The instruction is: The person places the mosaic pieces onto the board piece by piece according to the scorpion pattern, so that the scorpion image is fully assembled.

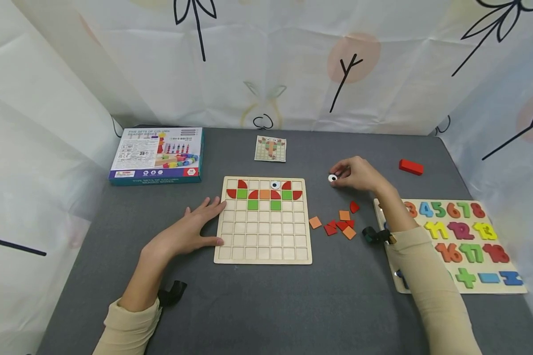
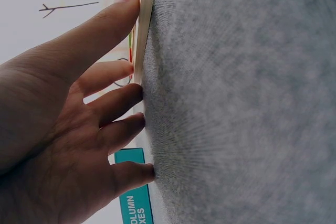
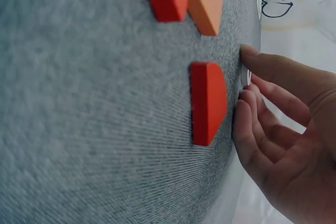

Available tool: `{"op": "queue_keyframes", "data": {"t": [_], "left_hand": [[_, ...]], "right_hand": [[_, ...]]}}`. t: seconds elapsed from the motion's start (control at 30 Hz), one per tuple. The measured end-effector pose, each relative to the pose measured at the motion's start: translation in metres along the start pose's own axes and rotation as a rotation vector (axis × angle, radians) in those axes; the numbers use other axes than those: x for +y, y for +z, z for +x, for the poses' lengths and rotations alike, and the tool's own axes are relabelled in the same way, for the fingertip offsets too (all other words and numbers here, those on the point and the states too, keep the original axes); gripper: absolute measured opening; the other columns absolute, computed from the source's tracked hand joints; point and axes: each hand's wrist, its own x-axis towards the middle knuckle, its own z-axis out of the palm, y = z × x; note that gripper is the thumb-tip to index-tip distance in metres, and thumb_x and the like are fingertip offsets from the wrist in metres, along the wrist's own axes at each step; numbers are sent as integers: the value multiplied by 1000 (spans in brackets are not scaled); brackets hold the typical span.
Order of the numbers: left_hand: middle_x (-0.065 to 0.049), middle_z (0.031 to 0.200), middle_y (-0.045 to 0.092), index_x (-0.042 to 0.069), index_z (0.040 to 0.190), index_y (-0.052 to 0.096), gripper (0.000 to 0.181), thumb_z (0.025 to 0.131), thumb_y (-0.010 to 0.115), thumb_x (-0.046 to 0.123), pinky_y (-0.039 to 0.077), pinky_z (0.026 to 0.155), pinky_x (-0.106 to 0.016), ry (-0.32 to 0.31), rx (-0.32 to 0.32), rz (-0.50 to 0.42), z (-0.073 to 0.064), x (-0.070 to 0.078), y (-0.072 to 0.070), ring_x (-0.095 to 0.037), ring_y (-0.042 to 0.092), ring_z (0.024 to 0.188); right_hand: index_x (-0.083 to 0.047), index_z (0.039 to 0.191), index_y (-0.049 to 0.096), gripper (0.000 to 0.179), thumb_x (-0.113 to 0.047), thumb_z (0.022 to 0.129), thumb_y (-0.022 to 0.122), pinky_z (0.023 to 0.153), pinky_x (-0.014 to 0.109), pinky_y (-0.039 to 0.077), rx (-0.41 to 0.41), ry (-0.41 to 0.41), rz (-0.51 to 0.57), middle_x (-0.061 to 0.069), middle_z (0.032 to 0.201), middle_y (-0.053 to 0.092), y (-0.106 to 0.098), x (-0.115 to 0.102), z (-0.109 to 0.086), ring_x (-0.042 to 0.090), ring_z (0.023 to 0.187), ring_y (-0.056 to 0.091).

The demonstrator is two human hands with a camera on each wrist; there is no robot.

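My left hand (image 1: 187,230) rests at the left edge of a wooden grid board (image 1: 263,241), thumb and fingertips touching it, fingers spread. In the left wrist view, the thumb lies along the board's edge (image 2: 144,24). Red, green and orange pieces plus a white eye tile (image 1: 275,185) fill some squares in the board's upper rows. Right of the board, my right hand (image 1: 357,175) pinches a round white eye piece (image 1: 332,178) between thumb and fingers, low over the table. Nearest below that hand is a red curved piece (image 1: 354,207), also large in the right wrist view.
Loose orange squares (image 1: 315,223) and red pieces (image 1: 330,230) lie beside the board. A pattern card (image 1: 270,149) is behind it. A boxed set (image 1: 157,155) stands back left. At right are a number puzzle board (image 1: 453,291) and a red block (image 1: 411,166).
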Motion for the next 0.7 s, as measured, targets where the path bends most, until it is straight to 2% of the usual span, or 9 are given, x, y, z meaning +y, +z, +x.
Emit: {"op": "queue_keyframes", "data": {"t": [0.33,0.4,0.6,0.7], "left_hand": [[-18,182,18,13,173,28,99,95,86,31,3,129,-82,-4,1,0,0,1,0,-47,6,171],[-18,182,18,13,173,28,99,95,86,31,3,129,-82,-5,2,2,0,0,0,-47,6,171],[-17,182,18,14,173,28,99,95,86,32,3,129,-82,-7,2,3,1,0,1,-46,6,171],[-17,182,18,14,173,28,99,95,86,32,3,129,-82,-10,1,2,1,-1,1,-46,6,171]], "right_hand": [[2,112,79,22,-12,95,83,70,17,52,14,-17,-24,18,103,79,3,3,3,17,86,71],[2,110,79,21,-11,95,83,69,17,52,19,-25,-35,18,101,79,4,3,3,16,84,70],[0,119,77,28,-13,95,84,75,20,52,12,-48,-54,18,107,76,6,2,3,18,89,69],[0,116,78,24,-12,96,82,73,20,52,5,-48,-42,18,106,77,6,2,5,18,87,70]]}}
